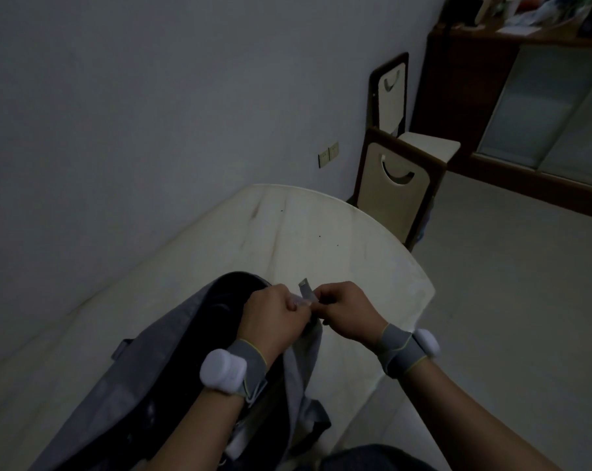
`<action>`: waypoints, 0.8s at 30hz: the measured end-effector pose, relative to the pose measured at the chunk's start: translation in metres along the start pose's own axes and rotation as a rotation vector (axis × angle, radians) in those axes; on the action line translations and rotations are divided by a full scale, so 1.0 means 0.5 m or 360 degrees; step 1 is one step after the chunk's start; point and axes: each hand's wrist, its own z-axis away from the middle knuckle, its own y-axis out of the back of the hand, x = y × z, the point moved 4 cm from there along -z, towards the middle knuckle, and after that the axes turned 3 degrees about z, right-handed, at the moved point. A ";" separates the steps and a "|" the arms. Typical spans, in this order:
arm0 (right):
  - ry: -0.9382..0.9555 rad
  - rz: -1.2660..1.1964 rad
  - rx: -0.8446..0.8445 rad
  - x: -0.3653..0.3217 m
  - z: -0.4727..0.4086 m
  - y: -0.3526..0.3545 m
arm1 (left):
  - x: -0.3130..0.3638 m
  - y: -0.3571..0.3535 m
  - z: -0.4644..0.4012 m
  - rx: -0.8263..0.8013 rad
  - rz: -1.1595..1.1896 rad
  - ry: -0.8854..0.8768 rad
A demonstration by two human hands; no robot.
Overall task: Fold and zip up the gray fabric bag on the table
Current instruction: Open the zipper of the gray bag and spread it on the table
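My gray fabric bag (172, 355) has a black lining; the table (321, 239) is cream-white, my wrist straps (250, 362) gray, yellow-edged, with white pucks.

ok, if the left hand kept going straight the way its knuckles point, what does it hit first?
Most likely the right hand: the left hand points right across the gray bag end, with only the small gray tab both seem to pinch between them. Depth is unclear.

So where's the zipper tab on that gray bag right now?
In the head view, the zipper tab sticks up at the gray bag's far end, pinched between the left hand and right hand.
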 end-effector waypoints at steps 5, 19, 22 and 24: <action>0.0075 0.0177 0.0103 0.002 0.001 0.010 | 0.001 -0.029 0.015 -0.0284 0.0000 -0.0060; 0.0067 0.0541 0.0261 -0.038 -0.021 0.011 | 0.005 -0.003 0.009 0.0079 0.0230 -0.0034; 0.0035 0.0712 0.0258 -0.049 -0.037 0.000 | -0.019 0.019 0.009 0.0155 0.0142 -0.0032; 0.0017 0.0770 0.0234 -0.054 -0.046 0.003 | -0.033 0.030 0.018 0.0174 0.0080 -0.0070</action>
